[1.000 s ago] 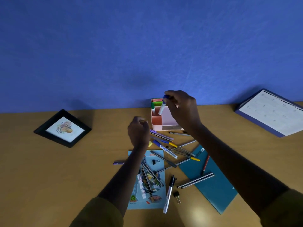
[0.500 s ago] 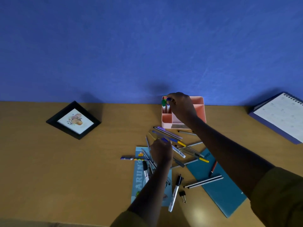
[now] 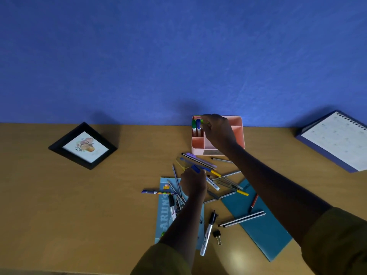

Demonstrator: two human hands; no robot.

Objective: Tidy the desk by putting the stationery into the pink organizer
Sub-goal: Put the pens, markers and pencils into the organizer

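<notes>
light: pretty dim, bluish, both arms (image 3: 278, 185) almost black | source: seems near side, soft glare blob on the table (image 3: 59, 205) by the near edge | shadows: fuzzy ones on the wall (image 3: 178, 56) behind the picture frame (image 3: 83, 146), pink organizer (image 3: 236, 126) and calendar (image 3: 337, 139) | sharpness: kinda soft, print on the pens (image 3: 228, 181) unreadable | edges: sleeves (image 3: 337, 241) smeared at near corners

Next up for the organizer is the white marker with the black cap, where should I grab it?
Pinch the white marker across its mid barrel, coming down from above. It lies flat, apart from the pen pile, so both long sides look free; the black binder clip sits close on its right.
</notes>
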